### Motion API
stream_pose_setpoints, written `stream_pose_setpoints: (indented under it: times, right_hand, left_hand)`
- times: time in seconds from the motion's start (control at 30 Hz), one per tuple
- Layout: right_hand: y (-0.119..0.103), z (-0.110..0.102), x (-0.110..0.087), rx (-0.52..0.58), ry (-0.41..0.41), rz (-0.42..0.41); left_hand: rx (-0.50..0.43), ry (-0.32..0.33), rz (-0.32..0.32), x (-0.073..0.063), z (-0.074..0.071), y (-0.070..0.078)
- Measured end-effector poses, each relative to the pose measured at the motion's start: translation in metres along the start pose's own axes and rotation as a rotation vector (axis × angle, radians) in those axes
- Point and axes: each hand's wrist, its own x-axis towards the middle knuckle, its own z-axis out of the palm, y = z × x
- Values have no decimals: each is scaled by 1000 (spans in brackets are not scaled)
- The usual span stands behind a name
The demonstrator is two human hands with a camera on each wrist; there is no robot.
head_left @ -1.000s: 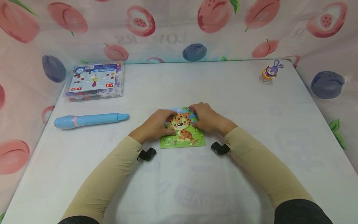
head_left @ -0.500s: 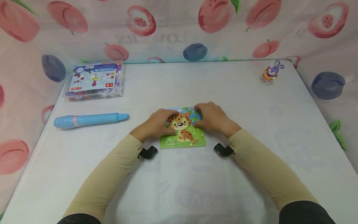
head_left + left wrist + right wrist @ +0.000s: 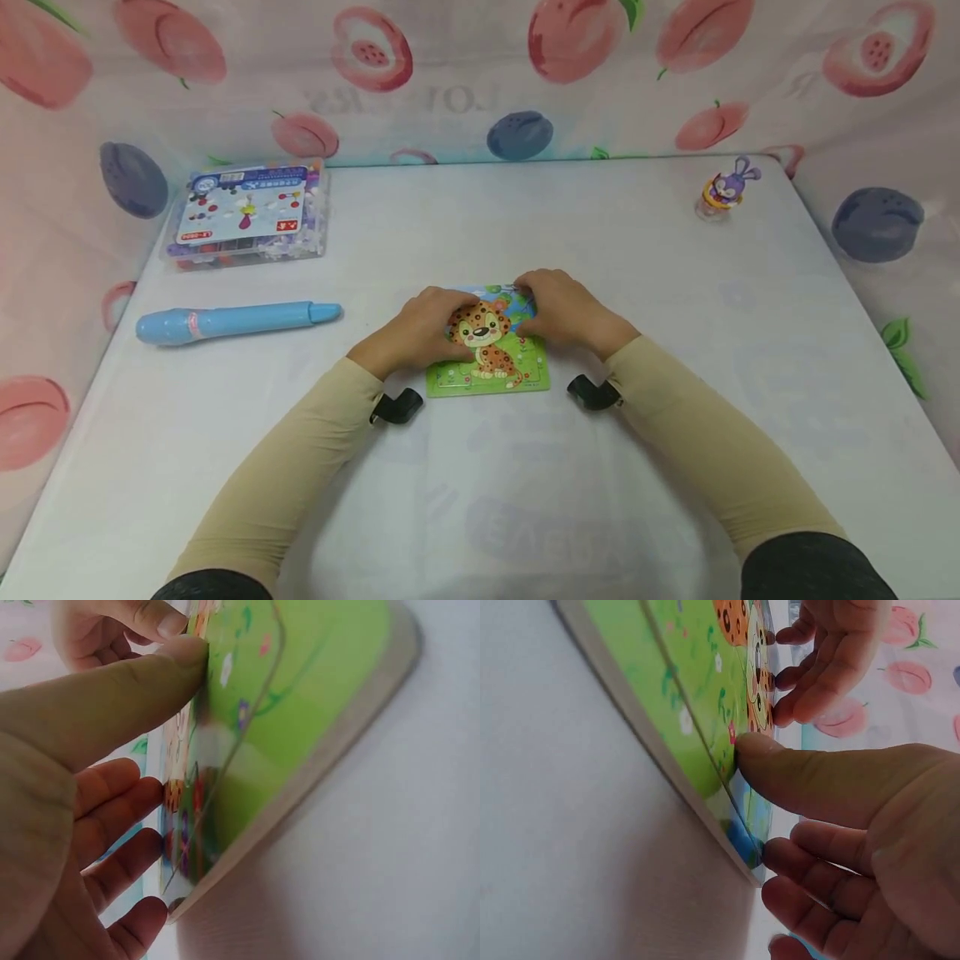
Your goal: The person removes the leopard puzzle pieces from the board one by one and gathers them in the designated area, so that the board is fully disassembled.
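Note:
A small tray jigsaw puzzle [image 3: 489, 380] with a spotted leopard cub on green and blue lies flat on the white table. Its thick pale edge [image 3: 292, 791] and the inner frame line show in the wrist views. My left hand [image 3: 412, 335] rests on its left side, thumb [image 3: 142, 690] pressed to the picture and the fingertips spread over its far part. From the right, my right hand [image 3: 573, 317] touches the upper right of the puzzle; its thumb [image 3: 810, 772] lies on the picture and its fingers reach the far corner.
To the left lies a light-blue pen-shaped toy [image 3: 240, 322]. Behind it stands a clear plastic case [image 3: 247, 212] of small colourful parts. A purple rabbit figure [image 3: 727, 187] stands at the far right corner. A fruit-print cloth [image 3: 442, 75] hangs behind the table.
My right hand has shifted slightly right along the puzzle's top edge, then slightly back left. The left hand and puzzle stay nearly in place; the whole view has shifted slightly.

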Motion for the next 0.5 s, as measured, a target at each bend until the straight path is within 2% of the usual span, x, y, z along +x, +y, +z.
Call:
stream_pose_setpoints:
  times: [0.1, 0.3, 0.5]
  right_hand:
    - [0, 0, 2, 32, -16, -16]
    - [1, 2, 2, 66, -43, 10]
    - [2, 3, 0, 91, -24, 4]
  left_hand:
    - [-4, 7, 1, 0, 1, 0]
    - [-24, 17, -15, -1, 2, 1]
    - [-15, 22, -22, -1, 3, 3]
